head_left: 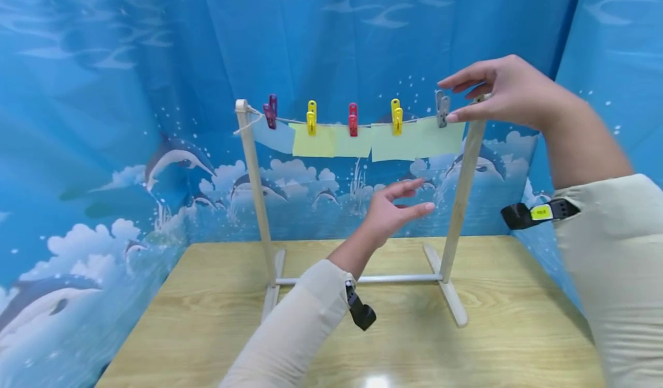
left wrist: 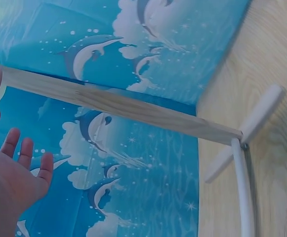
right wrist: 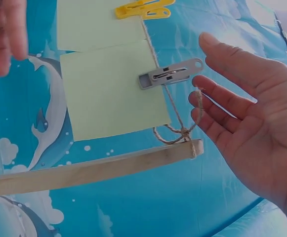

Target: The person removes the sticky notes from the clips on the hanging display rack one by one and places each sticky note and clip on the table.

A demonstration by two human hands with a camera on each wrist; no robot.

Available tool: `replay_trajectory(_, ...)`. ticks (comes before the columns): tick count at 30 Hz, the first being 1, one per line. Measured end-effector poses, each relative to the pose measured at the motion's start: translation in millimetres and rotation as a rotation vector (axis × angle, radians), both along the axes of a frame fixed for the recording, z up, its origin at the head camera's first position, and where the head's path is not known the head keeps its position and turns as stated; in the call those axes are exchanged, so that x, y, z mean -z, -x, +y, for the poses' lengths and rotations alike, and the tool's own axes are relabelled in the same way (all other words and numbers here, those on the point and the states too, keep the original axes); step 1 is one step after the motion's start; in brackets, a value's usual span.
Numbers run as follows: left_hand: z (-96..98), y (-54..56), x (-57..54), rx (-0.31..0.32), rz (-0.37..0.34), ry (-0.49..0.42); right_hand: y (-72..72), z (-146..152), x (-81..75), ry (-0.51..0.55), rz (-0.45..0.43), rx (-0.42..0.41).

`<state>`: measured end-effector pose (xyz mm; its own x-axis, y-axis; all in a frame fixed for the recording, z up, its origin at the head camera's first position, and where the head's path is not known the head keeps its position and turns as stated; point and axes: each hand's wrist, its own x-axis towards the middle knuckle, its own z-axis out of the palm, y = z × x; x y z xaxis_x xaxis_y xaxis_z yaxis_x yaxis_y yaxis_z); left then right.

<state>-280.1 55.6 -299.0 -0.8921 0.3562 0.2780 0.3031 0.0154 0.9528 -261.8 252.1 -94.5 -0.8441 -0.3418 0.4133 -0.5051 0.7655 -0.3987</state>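
Note:
A grey clothespin point(head_left: 442, 110) clamps a pale green paper square point(right wrist: 111, 94) to a string point(right wrist: 172, 101) near the right post. My right hand point(head_left: 510, 94) is beside this clothespin, with thumb and fingers parted around its handle end; a gap shows between them in the right wrist view. Lower down, under the hanging papers, my left hand point(head_left: 388, 212) is held in the air, fingers spread and holding nothing. Farther left on the string, a yellow clothespin point(head_left: 396, 117), a red clothespin point(head_left: 353, 120), another yellow clothespin point(head_left: 311, 118) and a maroon clothespin point(head_left: 271, 111) grip more paper squares.
The string runs between a left wooden post point(head_left: 256, 186) and a right wooden post point(head_left: 466, 186), joined low down by a white crossbar point(head_left: 399, 278). This frame stands on a wooden table point(head_left: 507, 319). Behind it hangs a blue curtain point(head_left: 362, 42) printed with dolphins.

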Motion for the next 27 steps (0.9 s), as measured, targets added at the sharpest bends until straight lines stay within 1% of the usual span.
replay_trajectory(6, 10.5, 7.5, -4.7, -0.023, -0.025, -0.032, 4.7, -4, -1.2, -0.002, -0.01, -0.003)
replay_trajectory(9, 16.4, 10.5, -6.1, -0.031, -0.06, -0.047, 7.8, -4, -1.8, -0.003, -0.02, -0.001)
replay_trajectory(11, 20.5, 11.9, -7.3, -0.041, -0.091, -0.072, 9.1, -3, -1.9, 0.0, -0.025, 0.01)
replay_trajectory(14, 26.1, 13.8, -9.4, -0.058, -0.134, -0.132, 10.8, -2, -1.6, -0.003, -0.025, 0.028)
replay_trajectory(16, 29.5, 14.8, -11.1, -0.066, -0.147, -0.181, 11.4, -1, -1.8, -0.005, -0.021, 0.032)
replay_trajectory(23, 37.0, 17.4, -20.0, -0.049, -0.155, -0.371, 10.5, -4, -4.0, -0.049, -0.022, 0.04)
replay_trajectory(27, 37.5, 18.5, -24.8, -0.057, -0.166, -0.422, 11.8, -4, -4.5, -0.047, -0.018, 0.046)
